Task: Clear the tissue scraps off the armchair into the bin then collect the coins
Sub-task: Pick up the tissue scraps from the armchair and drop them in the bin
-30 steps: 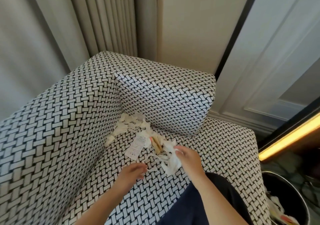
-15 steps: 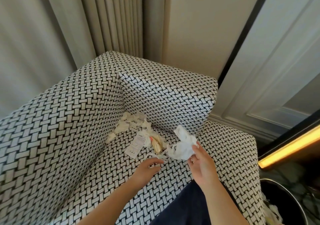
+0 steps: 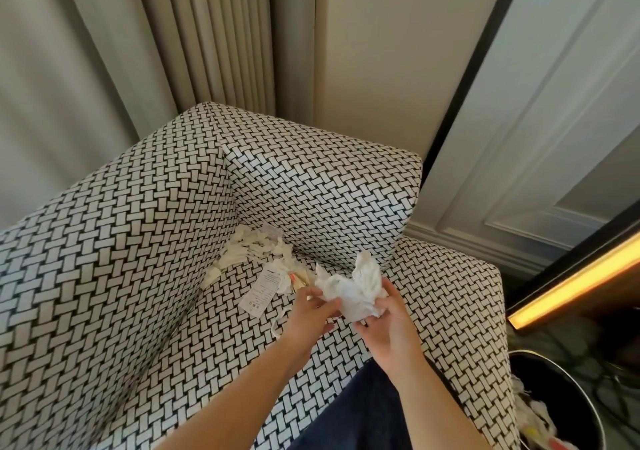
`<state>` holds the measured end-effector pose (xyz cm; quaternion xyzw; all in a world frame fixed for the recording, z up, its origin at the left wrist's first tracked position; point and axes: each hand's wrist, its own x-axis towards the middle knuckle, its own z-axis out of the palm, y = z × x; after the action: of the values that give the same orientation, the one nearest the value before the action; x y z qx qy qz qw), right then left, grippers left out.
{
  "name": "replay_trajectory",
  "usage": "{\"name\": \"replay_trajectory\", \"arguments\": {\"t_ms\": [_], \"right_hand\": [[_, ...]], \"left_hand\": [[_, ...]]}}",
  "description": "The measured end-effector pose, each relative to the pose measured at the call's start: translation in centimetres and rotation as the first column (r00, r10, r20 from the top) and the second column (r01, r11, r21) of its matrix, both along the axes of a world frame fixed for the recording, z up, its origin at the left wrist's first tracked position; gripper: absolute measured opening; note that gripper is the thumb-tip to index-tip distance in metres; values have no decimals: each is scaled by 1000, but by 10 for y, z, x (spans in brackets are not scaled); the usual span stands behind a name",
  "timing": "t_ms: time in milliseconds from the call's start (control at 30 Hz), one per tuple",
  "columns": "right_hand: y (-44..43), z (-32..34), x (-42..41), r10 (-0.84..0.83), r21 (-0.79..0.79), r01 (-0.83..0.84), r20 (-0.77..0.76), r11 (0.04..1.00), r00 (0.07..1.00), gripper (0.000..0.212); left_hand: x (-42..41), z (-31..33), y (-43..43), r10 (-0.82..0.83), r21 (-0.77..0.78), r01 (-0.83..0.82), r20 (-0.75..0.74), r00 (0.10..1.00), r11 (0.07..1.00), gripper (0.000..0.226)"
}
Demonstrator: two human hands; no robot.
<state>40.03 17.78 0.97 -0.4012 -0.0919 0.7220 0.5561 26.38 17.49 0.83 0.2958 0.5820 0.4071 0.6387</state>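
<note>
Print on the paper slip [image 3: 261, 288] is unreadable.

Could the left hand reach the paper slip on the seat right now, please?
Probably yes: the paper slip lies mostly uncovered beside the left hand, though that hand is gripping the tissue wad.

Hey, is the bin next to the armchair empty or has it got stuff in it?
Not empty: white scraps lie inside the black bin. How full it is, cannot tell; the frame cuts it off.

both hands [image 3: 349, 314] gripping tissue wad [image 3: 356, 288], armchair [image 3: 138, 276]
</note>
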Motion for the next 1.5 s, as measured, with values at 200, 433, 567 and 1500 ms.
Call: {"name": "replay_trajectory", "arguments": {"t_ms": [200,433,567,1500], "right_hand": [[-4,5,2,34,37,-34,-14,999,999,42],[-17,19,31,-87,-9,88,81,996,993,20],[-30,27,70,-129,85,115,186,990,974,17],[-123,-25,349,-597,-235,636,220,735,771,37]], "left_hand": [[4,12,4,-113,125,138,-188,976,982,32],[23,37,3,-218,226,299,-323,921,927,16],[46,48,-1,-318,240,409,-342,884,880,10],[365,21,0,-820,-221,792,-77,568,569,37]]}}
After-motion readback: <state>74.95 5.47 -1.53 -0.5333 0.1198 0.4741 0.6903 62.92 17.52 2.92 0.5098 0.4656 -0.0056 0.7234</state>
